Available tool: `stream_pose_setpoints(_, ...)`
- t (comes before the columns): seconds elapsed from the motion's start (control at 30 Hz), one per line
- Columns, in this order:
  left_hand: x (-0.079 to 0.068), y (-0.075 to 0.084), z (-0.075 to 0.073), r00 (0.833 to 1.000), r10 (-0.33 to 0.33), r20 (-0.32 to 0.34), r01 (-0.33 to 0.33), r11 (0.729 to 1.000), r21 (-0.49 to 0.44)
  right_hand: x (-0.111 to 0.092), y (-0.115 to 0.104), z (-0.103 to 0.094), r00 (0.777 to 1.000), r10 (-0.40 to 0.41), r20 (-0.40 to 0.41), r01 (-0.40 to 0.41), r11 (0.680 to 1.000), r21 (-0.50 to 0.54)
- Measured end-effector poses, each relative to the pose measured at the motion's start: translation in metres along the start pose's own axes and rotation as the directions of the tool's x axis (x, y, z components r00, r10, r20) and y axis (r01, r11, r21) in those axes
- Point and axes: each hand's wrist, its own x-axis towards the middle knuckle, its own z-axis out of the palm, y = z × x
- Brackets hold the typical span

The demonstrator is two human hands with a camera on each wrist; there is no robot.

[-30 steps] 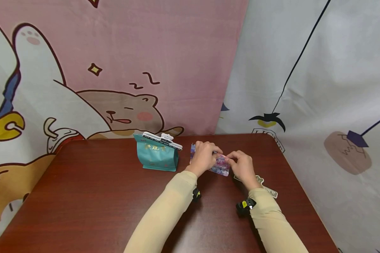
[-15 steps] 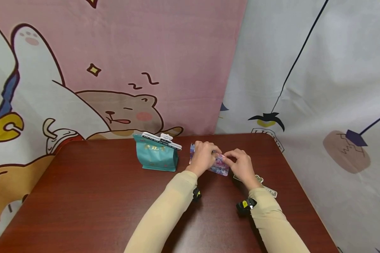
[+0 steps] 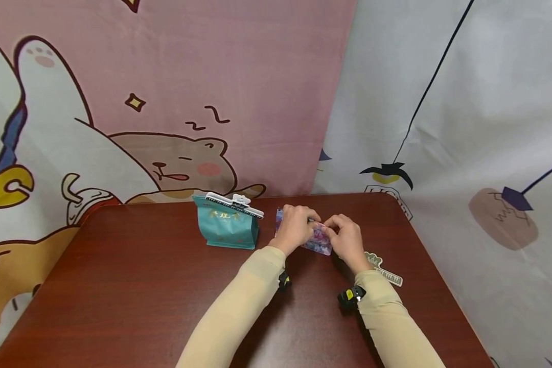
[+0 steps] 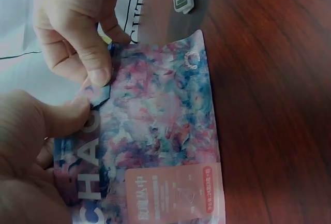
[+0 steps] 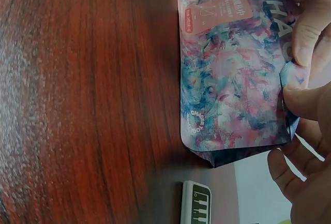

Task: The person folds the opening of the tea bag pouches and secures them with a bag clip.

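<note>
A pouch point(image 3: 318, 244) with a mottled pink, blue and purple print stands on the table between both hands. Its top edge is folded over, and the left wrist view shows large pale letters along the fold of the pouch point(image 4: 155, 105). My left hand point(image 3: 296, 228) pinches the top edge near its middle and covers part of the pouch. Close beside it, my right hand point(image 3: 348, 239) pinches the same edge, thumb in front. Both thumbs nearly meet at the fold in the right wrist view. A flat bag clip with a piano-key print point(image 3: 387, 272) lies behind the right wrist, partly hidden.
To the left stands a teal bag point(image 3: 227, 227), its top held by a white bag clip point(image 3: 234, 204). The reddish-brown wooden table point(image 3: 133, 286) ends at a printed cloth backdrop point(image 3: 276, 102) behind and to the right.
My right hand has shifted slightly left along the pouch's top edge, closer to my left hand. More of the loose clip shows on its left end's side. The left hand stays nearly still.
</note>
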Motion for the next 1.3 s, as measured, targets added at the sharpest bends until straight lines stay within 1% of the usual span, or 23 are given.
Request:
stream_pose_setpoints(0.07, -0.001, -0.002, -0.002, 1.0, -0.005, 0.014, 0.005, 1.0, -0.015, 0.0, 0.0, 0.001, 1.0, -0.012, -0.009, 0.012, 1.0, -0.006)
stream_pose_setpoints(0.13, -0.003, -0.004, -0.005, 1.0, -0.005, 0.017, 0.005, 1.0, -0.011, 0.0, 0.001, 0.002, 0.999, -0.027, -0.022, 0.027, 1.0, -0.007)
stream_pose_setpoints(0.23, -0.004, -0.008, -0.007, 1.0, 0.013, -0.006, -0.013, 1.0, -0.02, 0.0, 0.0, 0.001, 0.998, -0.051, -0.039, 0.051, 0.999, -0.002)
stream_pose_setpoints(0.4, -0.003, -0.011, -0.007, 0.999, 0.038, -0.033, -0.039, 0.999, -0.037, 0.001, 0.0, 0.0, 1.0, -0.026, -0.01, 0.026, 1.0, 0.016)
stream_pose_setpoints(0.53, -0.003, -0.012, -0.006, 0.997, 0.053, -0.065, -0.054, 0.998, -0.019, 0.001, -0.001, 0.001, 1.0, -0.016, 0.006, 0.016, 0.999, 0.041)
stream_pose_setpoints(0.63, -0.003, -0.012, -0.005, 0.995, 0.063, -0.081, -0.063, 0.998, -0.002, 0.001, 0.0, 0.003, 0.999, -0.039, 0.001, 0.039, 0.997, 0.073)
stream_pose_setpoints(0.77, -0.002, -0.012, -0.004, 0.995, 0.067, -0.08, -0.065, 0.998, 0.022, 0.002, 0.0, 0.006, 0.997, -0.072, -0.019, 0.073, 0.992, 0.102)
stream_pose_setpoints(0.9, -0.002, -0.013, -0.004, 0.995, 0.068, -0.068, -0.066, 0.997, 0.033, 0.003, -0.001, 0.007, 0.996, -0.081, -0.039, 0.084, 0.991, 0.102)
stream_pose_setpoints(1.07, -0.005, -0.018, -0.005, 0.995, 0.088, -0.05, -0.088, 0.996, 0.009, 0.003, -0.001, 0.008, 0.994, -0.095, -0.06, 0.1, 0.992, 0.08)
stream_pose_setpoints(1.2, -0.008, -0.022, -0.007, 0.991, 0.113, -0.07, -0.113, 0.994, 0.004, 0.003, -0.001, 0.008, 0.993, -0.1, -0.068, 0.104, 0.993, 0.059)
stream_pose_setpoints(1.3, -0.01, -0.024, -0.006, 0.989, 0.124, -0.084, -0.125, 0.992, -0.005, 0.003, -0.001, 0.008, 0.994, -0.091, -0.06, 0.094, 0.994, 0.048)
